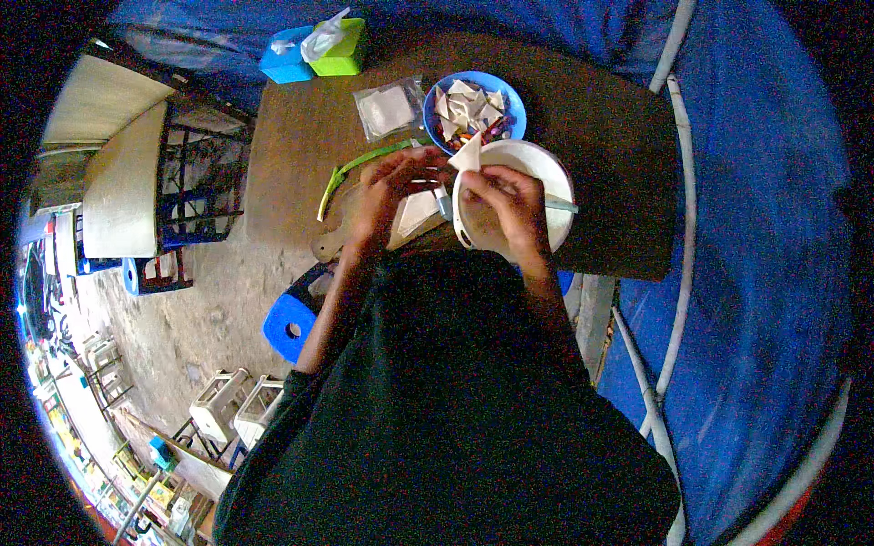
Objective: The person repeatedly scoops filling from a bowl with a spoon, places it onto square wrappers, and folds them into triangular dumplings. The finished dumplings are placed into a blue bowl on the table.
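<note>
My right hand point(512, 201) pinches a folded triangle of white wrapper dough point(468, 155) between thumb and fingers, above the near-left rim of a white bowl point(561, 174). Across from it, my left hand point(403, 177) is slightly blurred, its fingers apart and nothing visible in them. A blue bowl point(517, 102) just beyond holds several folded wrappers point(468, 106) over red and purple pieces that look like chillies and shallots. Flat wrappers point(418, 210) lie in a stack below my left hand, on or beside a wooden cutting board point(329, 246). A utensil handle point(561, 204) rests across the white bowl.
A green stalk point(341, 174), perhaps a leek or scallion, lies left of my hands. Beyond it are a clear packet of wrappers point(388, 110) and blue point(285, 58) and green point(339, 51) tissue boxes. A blue stool point(290, 327) stands by the brown table point(601, 136).
</note>
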`<state>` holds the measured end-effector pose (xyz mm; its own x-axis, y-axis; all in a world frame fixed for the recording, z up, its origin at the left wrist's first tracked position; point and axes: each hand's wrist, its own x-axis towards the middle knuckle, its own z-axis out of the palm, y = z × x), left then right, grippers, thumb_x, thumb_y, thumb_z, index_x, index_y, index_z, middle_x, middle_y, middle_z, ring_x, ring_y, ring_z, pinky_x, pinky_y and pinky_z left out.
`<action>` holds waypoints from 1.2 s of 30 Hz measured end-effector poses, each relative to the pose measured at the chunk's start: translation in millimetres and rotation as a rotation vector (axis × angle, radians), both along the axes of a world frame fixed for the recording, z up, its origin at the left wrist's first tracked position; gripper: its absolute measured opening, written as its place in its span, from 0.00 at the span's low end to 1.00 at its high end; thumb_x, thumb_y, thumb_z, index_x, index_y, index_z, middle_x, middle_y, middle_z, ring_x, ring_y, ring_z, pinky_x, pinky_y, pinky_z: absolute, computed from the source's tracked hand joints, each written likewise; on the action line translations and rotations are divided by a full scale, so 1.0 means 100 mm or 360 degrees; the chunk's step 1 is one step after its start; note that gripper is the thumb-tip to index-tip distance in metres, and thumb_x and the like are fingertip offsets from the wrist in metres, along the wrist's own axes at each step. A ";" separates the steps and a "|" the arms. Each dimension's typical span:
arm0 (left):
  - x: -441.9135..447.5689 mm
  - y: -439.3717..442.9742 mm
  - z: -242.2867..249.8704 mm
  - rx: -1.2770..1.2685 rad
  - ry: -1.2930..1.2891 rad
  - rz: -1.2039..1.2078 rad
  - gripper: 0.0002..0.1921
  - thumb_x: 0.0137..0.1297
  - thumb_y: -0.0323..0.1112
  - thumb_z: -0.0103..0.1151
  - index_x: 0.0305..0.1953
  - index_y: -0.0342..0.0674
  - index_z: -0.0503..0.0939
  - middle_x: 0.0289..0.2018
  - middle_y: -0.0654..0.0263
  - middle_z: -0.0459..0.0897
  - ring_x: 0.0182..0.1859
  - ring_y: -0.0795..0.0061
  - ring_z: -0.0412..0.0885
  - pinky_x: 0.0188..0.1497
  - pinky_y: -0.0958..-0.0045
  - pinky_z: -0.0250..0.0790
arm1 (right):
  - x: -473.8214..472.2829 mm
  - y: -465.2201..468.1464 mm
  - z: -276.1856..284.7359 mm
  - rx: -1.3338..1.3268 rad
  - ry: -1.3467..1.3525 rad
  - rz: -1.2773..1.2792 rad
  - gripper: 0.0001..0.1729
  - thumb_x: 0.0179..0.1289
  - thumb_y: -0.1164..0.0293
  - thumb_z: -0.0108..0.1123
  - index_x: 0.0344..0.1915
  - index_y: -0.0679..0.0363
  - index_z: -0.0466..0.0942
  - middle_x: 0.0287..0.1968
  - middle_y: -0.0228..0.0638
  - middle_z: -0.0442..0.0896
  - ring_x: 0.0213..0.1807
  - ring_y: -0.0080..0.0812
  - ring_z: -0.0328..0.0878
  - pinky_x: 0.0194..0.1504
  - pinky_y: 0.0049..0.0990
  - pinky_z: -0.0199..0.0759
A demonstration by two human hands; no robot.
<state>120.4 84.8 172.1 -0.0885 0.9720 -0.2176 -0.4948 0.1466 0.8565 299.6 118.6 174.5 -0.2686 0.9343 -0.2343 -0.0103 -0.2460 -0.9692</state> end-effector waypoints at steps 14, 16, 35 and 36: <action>-0.53 -0.22 -1.75 -0.0195 0.1549 -0.0192 0.17 0.52 0.45 0.67 0.32 0.35 0.82 0.31 0.58 0.84 0.32 0.67 0.81 0.34 0.69 0.72 | -0.18 1.55 -0.56 0.0146 0.0476 -0.0180 0.12 0.62 0.65 0.59 0.37 0.63 0.78 0.34 0.37 0.81 0.37 0.30 0.80 0.42 0.30 0.75; -0.43 -0.20 -2.03 -0.0299 0.2165 -0.0425 0.27 0.42 0.52 0.72 0.36 0.34 0.80 0.37 0.53 0.82 0.39 0.57 0.80 0.41 0.64 0.72 | -0.27 1.72 -0.96 0.0004 0.0501 -0.0178 0.14 0.62 0.63 0.59 0.38 0.63 0.77 0.33 0.36 0.81 0.37 0.30 0.80 0.44 0.30 0.75; -0.06 -0.15 -2.40 -0.0174 0.2657 -0.0359 0.42 0.34 0.47 0.74 0.49 0.30 0.64 0.45 0.48 0.72 0.51 0.49 0.71 0.52 0.57 0.68 | 0.56 0.08 -1.29 0.0400 -0.0680 0.0036 0.17 0.56 0.70 0.66 0.44 0.67 0.77 0.41 0.39 0.83 0.42 0.28 0.80 0.46 0.25 0.73; -0.06 -0.15 -2.39 -0.0370 0.2500 -0.0444 0.42 0.33 0.47 0.74 0.48 0.29 0.64 0.45 0.48 0.72 0.51 0.50 0.71 0.52 0.57 0.68 | 0.46 0.05 -1.27 0.0380 -0.0610 0.0117 0.17 0.56 0.71 0.66 0.44 0.67 0.77 0.41 0.39 0.82 0.42 0.28 0.80 0.46 0.25 0.73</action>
<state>114.2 69.9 -66.6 -0.1896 0.9558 -0.2246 0.8699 0.2696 0.4130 345.3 123.6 47.8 -0.2720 0.9560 -0.1100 0.3690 -0.0020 -0.9294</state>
